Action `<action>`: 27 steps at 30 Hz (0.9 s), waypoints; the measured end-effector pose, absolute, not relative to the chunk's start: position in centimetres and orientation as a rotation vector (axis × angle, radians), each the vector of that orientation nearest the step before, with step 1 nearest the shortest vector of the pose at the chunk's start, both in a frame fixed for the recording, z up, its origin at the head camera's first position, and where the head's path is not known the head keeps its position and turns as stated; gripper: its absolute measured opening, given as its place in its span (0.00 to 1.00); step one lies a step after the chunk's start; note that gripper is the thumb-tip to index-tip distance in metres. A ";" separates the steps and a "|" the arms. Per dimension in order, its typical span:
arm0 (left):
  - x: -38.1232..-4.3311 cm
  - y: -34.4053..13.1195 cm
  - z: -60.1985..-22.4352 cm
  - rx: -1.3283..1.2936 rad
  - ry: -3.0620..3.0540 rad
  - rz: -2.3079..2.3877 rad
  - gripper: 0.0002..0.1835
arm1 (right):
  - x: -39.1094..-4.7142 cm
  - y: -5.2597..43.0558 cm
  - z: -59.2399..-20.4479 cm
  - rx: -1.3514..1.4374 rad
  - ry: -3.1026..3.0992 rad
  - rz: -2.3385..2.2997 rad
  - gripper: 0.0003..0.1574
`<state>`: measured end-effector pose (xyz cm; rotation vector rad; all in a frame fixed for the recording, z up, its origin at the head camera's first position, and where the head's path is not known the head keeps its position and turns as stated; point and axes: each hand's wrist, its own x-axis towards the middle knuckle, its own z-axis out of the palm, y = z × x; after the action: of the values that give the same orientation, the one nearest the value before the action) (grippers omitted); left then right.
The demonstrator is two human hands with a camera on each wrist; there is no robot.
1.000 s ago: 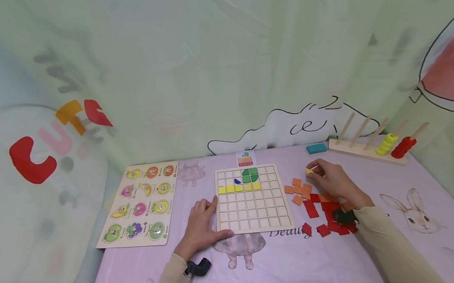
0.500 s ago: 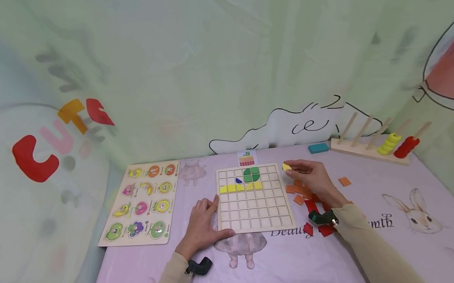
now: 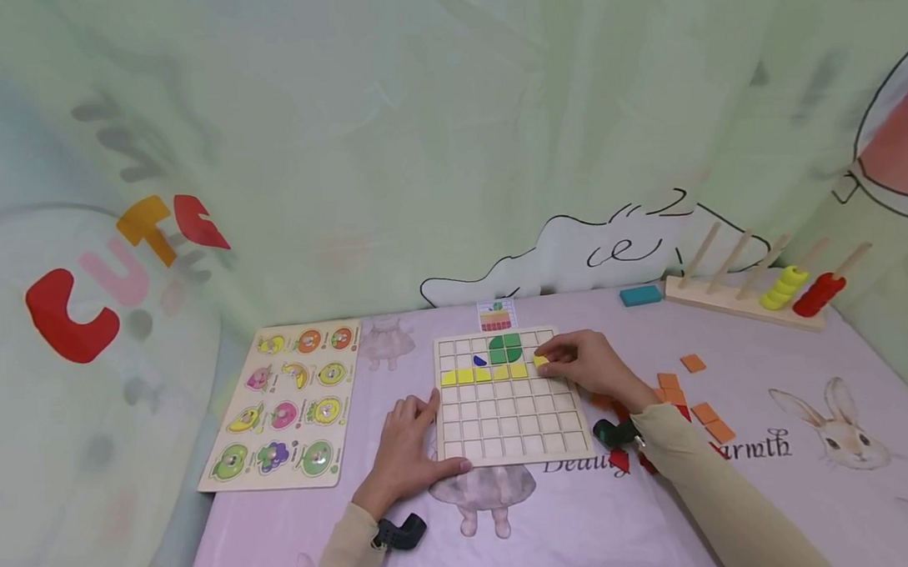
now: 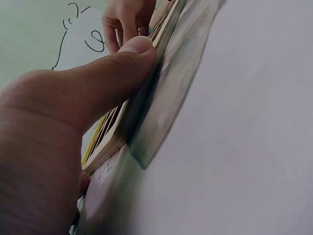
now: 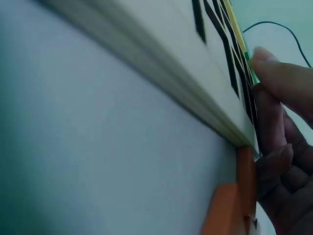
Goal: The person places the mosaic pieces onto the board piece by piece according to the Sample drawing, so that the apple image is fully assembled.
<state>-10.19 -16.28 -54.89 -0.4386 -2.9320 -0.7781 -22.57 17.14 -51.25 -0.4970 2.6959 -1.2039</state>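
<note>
Between the thumb and fingers of my right hand (image 3: 588, 364) is a small yellow tile (image 3: 541, 360), pinched over the right part of a wooden grid board (image 3: 513, 427). A row of yellow tiles (image 3: 465, 376) lies along one line of the grid, with green curved tiles (image 3: 505, 348) and a small blue piece (image 3: 480, 360) above it. My left hand (image 3: 403, 448) rests at the board's near left corner, fingers against the left side. In the left wrist view the straight thumb (image 4: 110, 81) presses the board's edge.
Orange tiles (image 3: 669, 381) and partly hidden red tiles (image 3: 619, 460) lie scattered around my right forearm. A picture card (image 3: 496, 315) sits behind the board. Left stands a fruit puzzle (image 3: 283, 440); at the back right are a teal block (image 3: 640, 296) and a peg stand (image 3: 740, 303).
My right hand has moved left with the yellow tile, from above the loose tiles to over the board's right part. My left hand has stayed at the corner.
</note>
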 end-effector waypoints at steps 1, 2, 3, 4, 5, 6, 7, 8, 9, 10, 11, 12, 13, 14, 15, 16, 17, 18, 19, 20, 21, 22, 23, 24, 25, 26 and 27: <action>-10.2 -16.3 -54.9 -0.438 -2.933 -0.772 0.65 | -22.6 17.0 -51.2 -0.500 2.694 -1.198 0.17; -10.2 -16.3 -55.0 -0.437 -2.935 -0.765 0.65 | -22.6 16.9 -51.1 -0.505 2.694 -1.186 0.17; -10.2 -16.3 -55.0 -0.436 -2.937 -0.762 0.65 | -22.6 16.7 -51.0 -0.504 2.693 -1.176 0.17; -10.2 -16.3 -55.0 -0.434 -2.939 -0.762 0.65 | -22.6 16.7 -51.0 -0.504 2.690 -1.167 0.17; -10.2 -16.3 -55.0 -0.433 -2.939 -0.762 0.65 | -22.7 16.6 -50.9 -0.496 2.690 -1.159 0.17; -10.2 -16.3 -55.1 -0.432 -2.940 -0.762 0.65 | -22.7 16.5 -50.8 -0.489 2.685 -1.151 0.18; -10.2 -16.3 -55.1 -0.432 -2.940 -0.764 0.65 | -22.7 16.5 -50.8 -0.481 2.683 -1.140 0.19; -10.2 -16.3 -55.1 -0.433 -2.942 -0.763 0.65 | -22.8 16.5 -50.8 -0.476 2.680 -1.129 0.19; -10.3 -16.3 -55.1 -0.434 -2.943 -0.762 0.65 | -22.8 16.5 -50.8 -0.469 2.679 -1.121 0.20; -10.3 -16.3 -55.2 -0.435 -2.942 -0.760 0.65 | -22.9 16.6 -50.8 -0.469 2.680 -1.115 0.20; -10.3 -16.3 -55.2 -0.434 -2.942 -0.755 0.65 | -23.0 16.6 -50.8 -0.468 2.677 -1.113 0.19; -10.3 -16.3 -55.2 -0.433 -2.940 -0.754 0.65 | -23.1 16.6 -50.8 -0.480 2.673 -1.114 0.18; -10.3 -16.3 -55.2 -0.433 -2.938 -0.751 0.65 | -23.1 16.7 -50.8 -0.493 2.673 -1.113 0.17; -10.3 -16.4 -55.2 -0.433 -2.937 -0.747 0.65 | -23.1 16.7 -50.9 -0.503 2.671 -1.115 0.16; -10.3 -16.4 -55.2 -0.433 -2.937 -0.746 0.65 | -23.1 16.7 -50.9 -0.512 2.668 -1.117 0.15; -10.3 -16.4 -55.2 -0.433 -2.936 -0.746 0.65 | -23.1 16.7 -50.8 -0.520 2.665 -1.118 0.14; -10.3 -16.4 -55.2 -0.432 -2.938 -0.744 0.65 | -23.1 16.7 -50.8 -0.528 2.661 -1.116 0.14; -10.3 -16.4 -55.2 -0.434 -2.939 -0.745 0.65 | -23.0 16.7 -50.8 -0.534 2.659 -1.111 0.13; -10.3 -16.4 -55.2 -0.434 -2.942 -0.746 0.65 | -23.0 16.8 -50.7 -0.545 2.657 -1.106 0.13; -10.3 -16.4 -55.2 -0.434 -2.944 -0.748 0.65 | -23.0 16.8 -50.6 -0.552 2.656 -1.102 0.13; -10.3 -16.3 -55.2 -0.435 -2.944 -0.752 0.65 | -22.9 16.8 -50.6 -0.564 2.656 -1.096 0.13; -10.3 -16.3 -55.2 -0.436 -2.943 -0.756 0.65 | -22.9 16.8 -50.5 -0.571 2.657 -1.090 0.13; -10.3 -16.3 -55.2 -0.436 -2.943 -0.759 0.65 | -22.9 16.8 -50.4 -0.579 2.656 -1.089 0.13; -10.3 -16.3 -55.1 -0.437 -2.943 -0.762 0.65 | -22.9 16.8 -50.4 -0.580 2.658 -1.087 0.13; -10.3 -16.3 -55.1 -0.437 -2.942 -0.764 0.65 | -22.8 16.8 -50.4 -0.581 2.661 -1.084 0.13; -10.3 -16.3 -55.1 -0.437 -2.940 -0.763 0.65 | -22.9 16.8 -50.4 -0.577 2.665 -1.081 0.13; -10.2 -16.3 -55.1 -0.438 -2.940 -0.761 0.65 | -22.9 16.8 -50.5 -0.573 2.668 -1.078 0.13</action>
<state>-10.25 -16.30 -55.07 -0.4377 -2.9403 -0.7611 -22.91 16.78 -50.50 -0.5734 2.6680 -1.0785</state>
